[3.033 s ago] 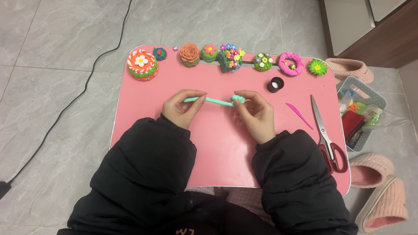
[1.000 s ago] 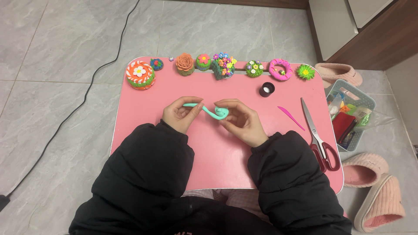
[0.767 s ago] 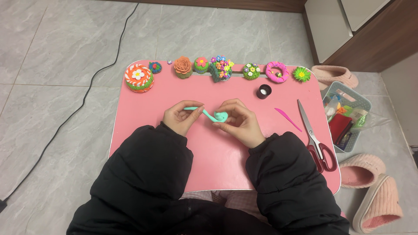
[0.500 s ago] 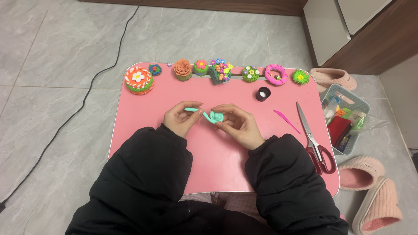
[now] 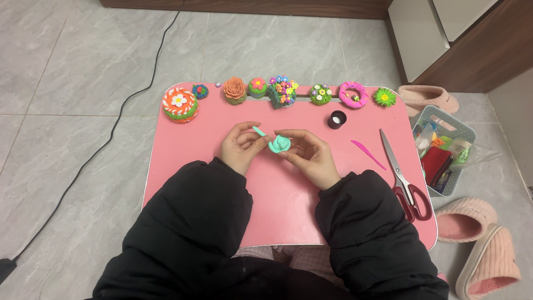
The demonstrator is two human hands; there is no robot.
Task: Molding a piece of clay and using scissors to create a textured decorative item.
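At the bottom of the frame, two black padded sleeves (image 5: 222, 222) reach up over a pink desk (image 5: 183, 161). Above them, at the centre of the frame, the left hand (image 5: 240, 149) and right hand (image 5: 311, 156) meet over the desk. Between them sits a mint-green clay strip (image 5: 279, 144), rolled into a small spiral at its right end, with a loose tail running up and left. The left fingers (image 5: 256, 143) are closed on the tail, thumb and forefinger pinching it. The right fingers (image 5: 294, 153) are curled around the spiral, gripping it from the right and below. The clay is held just above the desk, near its middle.

To the right of the hands, a thin pink clay tool (image 5: 367, 154) lies slanted on the desk, and just beside it lie scissors (image 5: 404, 178) with dark red handles pointing to the lower right. A small black round cap (image 5: 336, 119) stands above the right hand.

Along the far edge of the desk runs a row of clay pieces: an orange and white striped cake (image 5: 180, 104) at the upper left, then a small blue piece (image 5: 200, 91), an orange rose (image 5: 235, 90), several flower-topped green pieces (image 5: 283, 90), a pink ring (image 5: 353, 94) and a green spiky flower (image 5: 384, 97).

Off the desk at the right stands a pale basket (image 5: 466, 133) of supplies, with pink slippers (image 5: 483, 244) on the grey tiled floor (image 5: 83, 55). A black cable (image 5: 111, 133) crosses the floor at the left.
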